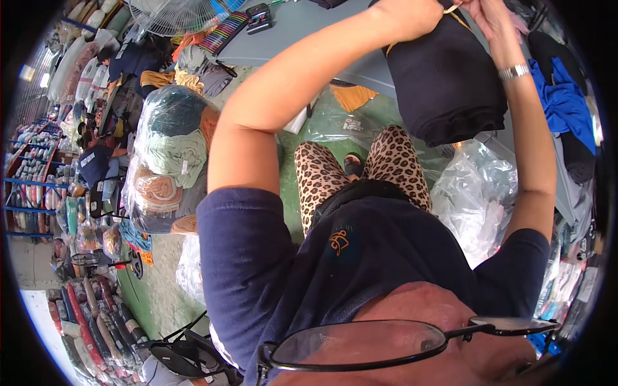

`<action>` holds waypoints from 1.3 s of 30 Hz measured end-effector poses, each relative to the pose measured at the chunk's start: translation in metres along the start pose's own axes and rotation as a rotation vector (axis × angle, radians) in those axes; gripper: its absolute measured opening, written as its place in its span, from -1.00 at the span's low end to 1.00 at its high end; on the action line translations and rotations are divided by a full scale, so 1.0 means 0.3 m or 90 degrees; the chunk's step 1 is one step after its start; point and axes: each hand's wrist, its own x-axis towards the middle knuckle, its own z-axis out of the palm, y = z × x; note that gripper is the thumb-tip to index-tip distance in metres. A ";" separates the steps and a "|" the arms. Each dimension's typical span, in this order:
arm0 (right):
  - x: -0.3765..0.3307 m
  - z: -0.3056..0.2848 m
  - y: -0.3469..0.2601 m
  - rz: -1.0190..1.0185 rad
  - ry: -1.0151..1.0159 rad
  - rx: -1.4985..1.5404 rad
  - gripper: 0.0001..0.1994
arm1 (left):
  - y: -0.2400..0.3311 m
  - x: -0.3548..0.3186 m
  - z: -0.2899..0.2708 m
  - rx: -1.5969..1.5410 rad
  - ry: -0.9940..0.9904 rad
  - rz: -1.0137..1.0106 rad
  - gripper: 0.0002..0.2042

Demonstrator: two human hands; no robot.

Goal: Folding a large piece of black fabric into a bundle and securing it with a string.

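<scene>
A thick roll of black fabric (444, 83) lies at the near edge of the grey table (293, 32), its rolled end toward me. Around its far part runs a thin yellow strip (453, 9). My left hand (415, 18) is closed in a fist at the roll's far left, gripping the strip. On the other side my right hand (490, 20), with a metal watch on the wrist, has its fingers pinched on the strip. The picture's top edge cuts off part of both hands.
On the table are a row of coloured pens (223, 31), a small black case (259, 18) and a fan (183, 11). Blue cloth (566, 103) lies at the right. Clear plastic (476, 193) hangs below the table. A wrapped fabric bundle (170, 154) stands left; people and stocked shelves are beyond.
</scene>
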 end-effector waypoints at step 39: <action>0.339 -0.118 -0.045 0.070 0.175 -0.298 -0.80 | -0.016 0.229 0.224 -1.324 0.182 -0.202 -0.83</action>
